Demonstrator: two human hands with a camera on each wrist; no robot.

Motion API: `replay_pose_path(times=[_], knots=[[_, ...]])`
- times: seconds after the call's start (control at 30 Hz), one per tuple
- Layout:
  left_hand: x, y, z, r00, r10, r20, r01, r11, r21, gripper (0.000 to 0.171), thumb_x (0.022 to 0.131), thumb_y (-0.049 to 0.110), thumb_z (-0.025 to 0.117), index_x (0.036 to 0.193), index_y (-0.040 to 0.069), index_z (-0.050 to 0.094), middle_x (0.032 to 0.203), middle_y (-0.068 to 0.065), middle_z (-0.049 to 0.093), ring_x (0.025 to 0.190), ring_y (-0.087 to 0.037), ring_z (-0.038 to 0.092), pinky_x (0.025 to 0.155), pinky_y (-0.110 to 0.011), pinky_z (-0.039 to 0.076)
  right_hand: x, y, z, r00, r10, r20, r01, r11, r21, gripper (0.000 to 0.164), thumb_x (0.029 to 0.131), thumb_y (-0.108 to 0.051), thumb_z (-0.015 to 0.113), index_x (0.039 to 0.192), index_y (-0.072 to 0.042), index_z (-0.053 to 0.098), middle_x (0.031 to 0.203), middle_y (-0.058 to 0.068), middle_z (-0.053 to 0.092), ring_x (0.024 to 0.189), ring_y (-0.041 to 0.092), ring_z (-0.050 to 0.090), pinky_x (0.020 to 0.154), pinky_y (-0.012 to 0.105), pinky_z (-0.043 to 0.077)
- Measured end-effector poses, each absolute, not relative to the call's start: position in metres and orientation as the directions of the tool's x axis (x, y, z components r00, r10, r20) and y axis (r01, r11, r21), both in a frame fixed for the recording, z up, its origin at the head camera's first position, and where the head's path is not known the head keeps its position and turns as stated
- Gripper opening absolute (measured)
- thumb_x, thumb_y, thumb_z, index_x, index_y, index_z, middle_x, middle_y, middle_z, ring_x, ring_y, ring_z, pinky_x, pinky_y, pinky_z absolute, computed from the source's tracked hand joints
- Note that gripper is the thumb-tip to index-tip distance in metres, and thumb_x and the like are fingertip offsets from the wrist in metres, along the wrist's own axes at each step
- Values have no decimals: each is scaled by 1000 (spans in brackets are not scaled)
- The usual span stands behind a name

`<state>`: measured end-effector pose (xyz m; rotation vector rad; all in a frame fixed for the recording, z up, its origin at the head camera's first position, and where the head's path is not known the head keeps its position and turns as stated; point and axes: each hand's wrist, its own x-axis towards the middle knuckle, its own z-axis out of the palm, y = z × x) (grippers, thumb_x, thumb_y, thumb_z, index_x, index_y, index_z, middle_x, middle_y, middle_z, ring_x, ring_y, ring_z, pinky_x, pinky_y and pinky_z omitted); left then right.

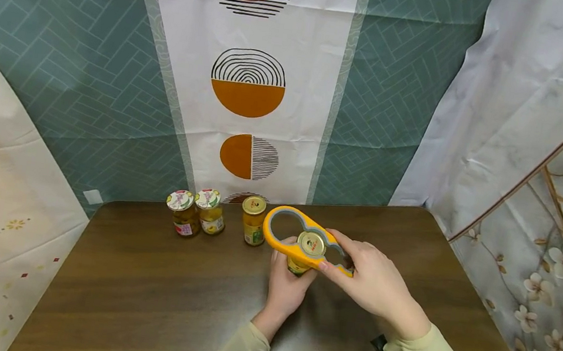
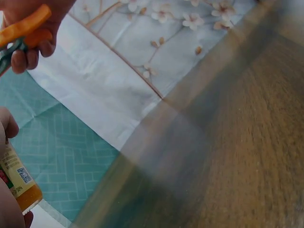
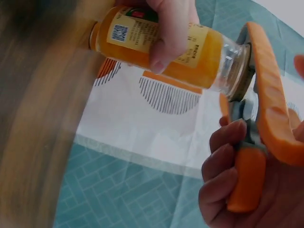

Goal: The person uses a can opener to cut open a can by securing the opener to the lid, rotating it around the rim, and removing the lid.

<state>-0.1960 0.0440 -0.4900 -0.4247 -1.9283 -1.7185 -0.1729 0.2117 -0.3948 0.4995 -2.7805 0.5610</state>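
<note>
My left hand (image 1: 285, 287) grips a glass jar (image 3: 209, 59) of orange-yellow contents with a printed label and a gold lid (image 1: 312, 243). The jar appears held up off the table. In my right hand (image 1: 380, 278) is an orange jar opener (image 1: 286, 250) with a grey inner lining, fingers curled round its handles. From the head view, the lid shows inside one of the opener's rounded openings. The right wrist view has the opener's orange arm (image 3: 270, 80) right at the lid; whether it clamps tightly I cannot tell.
Along the back of the brown table (image 1: 158, 301) stand a jar with dark contents (image 1: 184, 223), a jar with pale yellow contents (image 1: 211, 220) and a gold-lidded jar (image 1: 253, 228). Patterned cloth (image 1: 399, 96) hangs behind the table and on both sides.
</note>
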Motion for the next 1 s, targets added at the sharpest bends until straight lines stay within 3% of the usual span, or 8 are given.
replay_pose_path(times=[0.1,0.2,0.37,0.5,0.6,0.83,1.0], knots=[[-195,44,-488,-823,-103,558,542,151,827,53,74,5,85,119,11,59,119,-6,56,110,-24,49,92,-53,41,-171,209,-392,-906,-282,317,-381,868,-317,73,88,-76,48,145,-31,48,70,-13,49,74,12,49,57,33,43],[-199,45,-497,-823,-100,559,539,171,824,55,73,8,86,121,9,58,118,-9,56,108,-25,50,90,-53,42,-170,206,-392,-911,-277,305,-364,888,-281,83,84,-77,52,150,-28,42,68,-15,49,79,14,53,56,33,45],[-208,46,-517,-824,-88,560,532,221,817,58,74,17,86,123,15,57,114,-3,56,103,-19,50,86,-48,44,-169,202,-396,-899,-289,329,-368,906,-209,92,81,-75,58,151,-18,40,62,-16,47,77,20,60,56,39,50],[-210,45,-519,-830,-74,553,531,200,824,55,78,24,85,124,22,56,114,3,55,102,-15,50,85,-45,46,-168,199,-397,-876,-293,382,-377,911,-165,87,81,-72,63,143,-13,48,54,-10,41,56,17,50,45,36,45],[-209,45,-518,-827,-75,558,536,199,821,55,78,22,85,125,21,56,115,2,55,102,-16,52,85,-45,48,-168,198,-396,-870,-284,402,-368,918,-149,84,79,-72,65,136,-12,53,50,-7,36,46,14,39,38,32,37],[-199,45,-496,-812,-90,577,554,192,810,58,72,8,87,122,12,57,111,-6,57,100,-22,54,82,-48,48,-167,199,-395,-863,-275,424,-352,929,-114,81,75,-73,68,130,-15,58,47,-8,28,38,14,31,34,31,29],[-193,36,-479,-837,47,545,546,134,827,54,77,8,83,123,10,56,115,-7,56,103,-21,54,86,-46,48,-167,206,-393,-857,-292,425,-367,924,-105,78,75,-74,68,127,-17,59,46,-9,26,37,13,28,32,30,27]])
